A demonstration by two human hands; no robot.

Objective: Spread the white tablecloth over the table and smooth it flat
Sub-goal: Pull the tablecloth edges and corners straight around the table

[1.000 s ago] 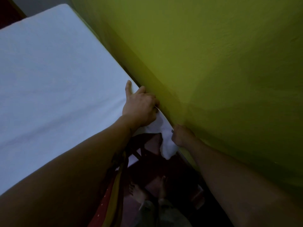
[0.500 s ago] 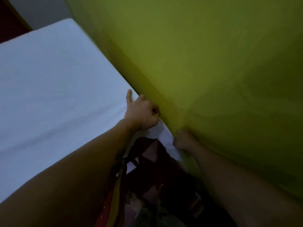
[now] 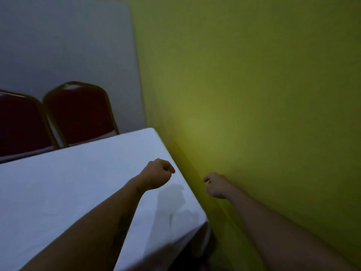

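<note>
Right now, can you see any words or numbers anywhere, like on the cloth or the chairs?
None can be read: the white tablecloth, the red chairs and the green wall are plain.
Dark marks on the left forearm are too blurred to read.

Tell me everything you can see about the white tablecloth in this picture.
The white tablecloth looks like thin fabric, bluish in dim light. It covers the visible tabletop and lies nearly flat, with faint creases. Its right edge runs along the green wall; the near corner hangs over the table edge. The left hand, fingers curled, is above it and casts a shadow on it.
</note>
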